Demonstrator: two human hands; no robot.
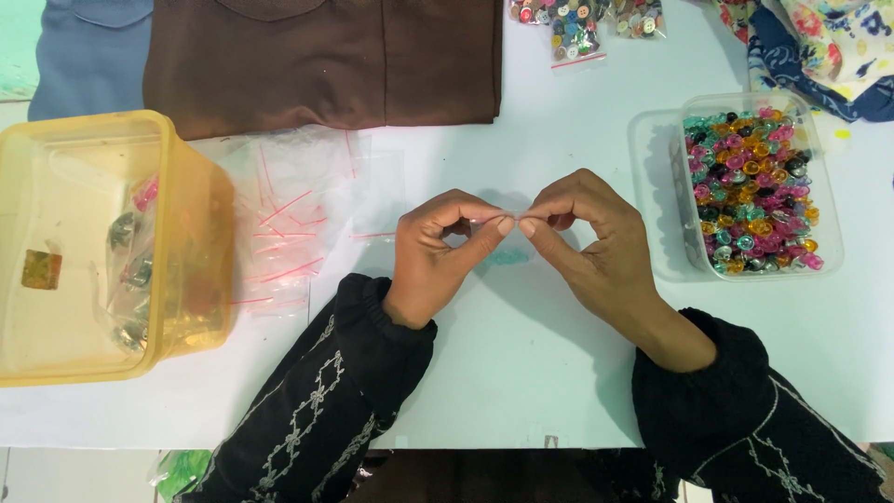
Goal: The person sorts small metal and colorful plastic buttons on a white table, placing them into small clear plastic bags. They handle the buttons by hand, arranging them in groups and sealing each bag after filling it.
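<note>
My left hand (438, 251) and my right hand (591, 237) meet above the middle of the white table (521, 363). Both pinch the top edge of a small clear zip bag (507, 250) between thumb and forefinger; the bag hangs below the fingertips and something teal shows inside it. A clear plastic tub (829, 251) full of small colourful buttons stands just right of my right hand. A loose pile of empty clear zip bags with red strips (289, 214) lies left of my left hand.
A yellow translucent tub (186, 149) holding filled bags stands at the far left. Folded brown cloth (326, 56) and blue cloth (88, 56) lie at the back. A bag of mixed buttons (577, 23) and floral fabric (819, 47) are at the back right.
</note>
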